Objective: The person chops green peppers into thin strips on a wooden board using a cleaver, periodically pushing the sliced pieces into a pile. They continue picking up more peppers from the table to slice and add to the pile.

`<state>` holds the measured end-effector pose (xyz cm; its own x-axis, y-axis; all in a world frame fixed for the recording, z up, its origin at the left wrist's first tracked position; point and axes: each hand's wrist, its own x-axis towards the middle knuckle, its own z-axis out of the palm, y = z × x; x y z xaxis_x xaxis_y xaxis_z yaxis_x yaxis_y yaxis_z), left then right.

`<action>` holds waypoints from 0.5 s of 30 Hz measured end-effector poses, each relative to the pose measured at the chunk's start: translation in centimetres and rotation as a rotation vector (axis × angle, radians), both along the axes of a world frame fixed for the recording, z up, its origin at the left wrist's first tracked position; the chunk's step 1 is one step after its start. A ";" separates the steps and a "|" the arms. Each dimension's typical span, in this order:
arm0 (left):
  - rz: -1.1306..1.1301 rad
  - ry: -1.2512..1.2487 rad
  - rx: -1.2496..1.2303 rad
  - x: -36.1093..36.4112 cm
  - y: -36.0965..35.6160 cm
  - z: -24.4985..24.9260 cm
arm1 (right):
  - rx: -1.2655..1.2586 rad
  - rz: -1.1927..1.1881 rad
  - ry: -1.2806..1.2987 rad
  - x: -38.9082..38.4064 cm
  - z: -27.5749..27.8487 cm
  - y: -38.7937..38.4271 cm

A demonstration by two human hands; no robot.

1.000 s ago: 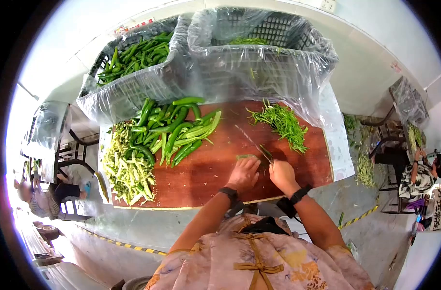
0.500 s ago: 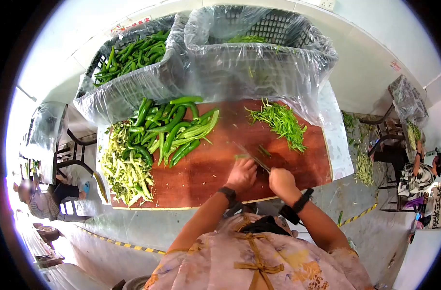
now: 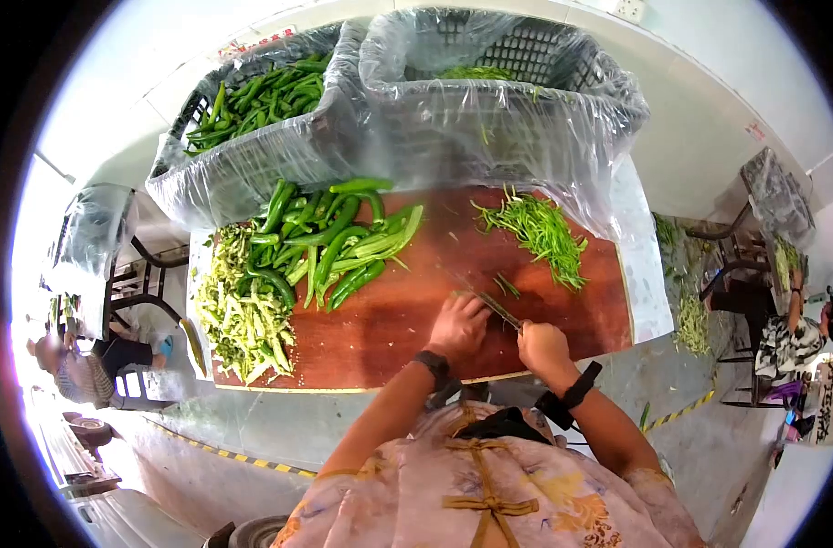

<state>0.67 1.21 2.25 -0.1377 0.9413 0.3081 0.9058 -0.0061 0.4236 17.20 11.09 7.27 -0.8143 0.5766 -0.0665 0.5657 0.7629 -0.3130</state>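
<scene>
My right hand [image 3: 542, 350] grips the handle of a knife [image 3: 500, 311], whose blade points up and left across the red-brown cutting board [image 3: 380, 342]. Beside the blade, my left hand [image 3: 460, 326] presses its curled fingers to the board. A bit of green pepper shows at its fingertips; the rest is hidden beneath them. A few thin green strips [image 3: 507, 286] lie just beyond the blade. Farther right is a heap of shredded green pepper [image 3: 537, 235]. Whole and split green peppers [image 3: 329, 239] are piled at the left, next to pale pepper cores [image 3: 241, 315].
Behind the board stand two plastic-lined crates: the left crate [image 3: 252, 163] holds whole green peppers, the right crate [image 3: 508, 119] some shredded ones. Co-workers sit at the far left [image 3: 83, 374] and far right [image 3: 786, 342]. Yellow-black tape [image 3: 229, 454] marks the floor.
The knife and my right hand have shifted slightly right, and the blade sits closer to my left fingers. The loose strips show more plainly beyond it. The whole view has shifted a little.
</scene>
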 end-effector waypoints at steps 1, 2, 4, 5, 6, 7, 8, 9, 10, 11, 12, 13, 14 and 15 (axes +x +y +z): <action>-0.005 -0.001 -0.001 0.0 0.0 0.0 | -0.012 -0.020 -0.025 0.3 0.4 -0.1; -0.008 0.004 0.034 0.0 0.0 0.1 | -0.023 -0.041 -0.049 0.6 0.7 -0.2; -0.013 0.010 0.071 -0.1 0.1 -0.1 | -0.027 -0.046 -0.058 0.9 0.9 -0.3; -0.015 0.011 0.068 -0.2 0.1 -0.1 | -0.033 -0.044 -0.068 0.9 0.9 -0.2; -0.016 0.012 0.063 -0.2 0.1 -0.2 | -0.033 -0.043 -0.068 0.8 1.0 -0.3; -0.015 0.012 0.062 -0.2 0.0 -0.3 | -0.040 -0.057 -0.083 0.7 1.1 -0.3; -0.008 0.021 0.035 -0.1 0.1 -0.4 | -0.047 -0.068 -0.099 0.5 1.1 -0.2; 0.000 0.031 0.009 -0.2 0.1 -0.3 | -0.048 -0.062 -0.101 -0.1 0.8 -0.1; 0.001 0.026 0.004 -0.1 0.0 -0.3 | -0.058 -0.049 -0.080 -0.7 0.3 0.0; -0.007 0.016 0.037 -0.1 0.1 -0.2 | -0.065 -0.033 -0.060 -1.4 -0.1 0.3; -0.014 0.009 0.069 -0.1 0.0 -0.1 | -0.067 -0.027 -0.063 -2.2 -0.4 0.5; -0.014 0.013 0.068 -0.1 0.0 -0.6 | -0.040 -0.029 -0.027 -3.2 -0.7 0.6; -0.024 0.007 0.087 -0.2 0.2 -1.1 | -0.010 -0.032 0.014 -4.0 -0.9 0.9; -0.034 0.002 0.109 -0.4 0.4 -0.9 | -0.001 -0.038 0.027 -4.3 -0.9 1.4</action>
<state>0.24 1.57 1.32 -0.1054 0.9063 0.4093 0.9051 -0.0830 0.4169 12.86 12.47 6.35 -0.7932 0.6073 -0.0458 0.5859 0.7404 -0.3293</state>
